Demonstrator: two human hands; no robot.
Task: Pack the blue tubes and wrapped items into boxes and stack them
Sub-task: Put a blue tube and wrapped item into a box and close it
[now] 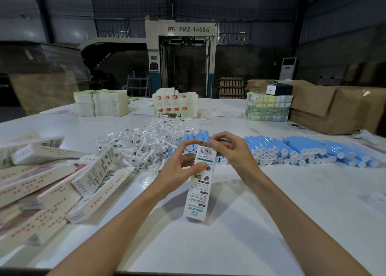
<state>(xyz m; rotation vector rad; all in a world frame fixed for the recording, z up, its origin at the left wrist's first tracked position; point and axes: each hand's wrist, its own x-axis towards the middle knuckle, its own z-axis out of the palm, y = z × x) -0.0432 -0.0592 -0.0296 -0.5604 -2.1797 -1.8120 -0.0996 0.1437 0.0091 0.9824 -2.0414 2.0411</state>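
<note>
A long white printed box (199, 188) stands tilted above the middle of the table, barcode end up. My left hand (183, 160) grips its upper part from the left. My right hand (231, 150) pinches the flap at its top end. Behind the hands lies a row of blue tubes (296, 150) with white caps, stretching to the right. A heap of clear-wrapped items (144, 142) lies behind and left of the box. Packed boxes (52, 181) lie piled loosely at the left.
Stacks of flat unfolded cartons (102, 102) (175, 103) stand at the back of the white table (271, 213), with a strapped bundle (268, 107) and brown cardboard boxes (334, 110) at the back right. A large machine (181, 56) stands beyond the table.
</note>
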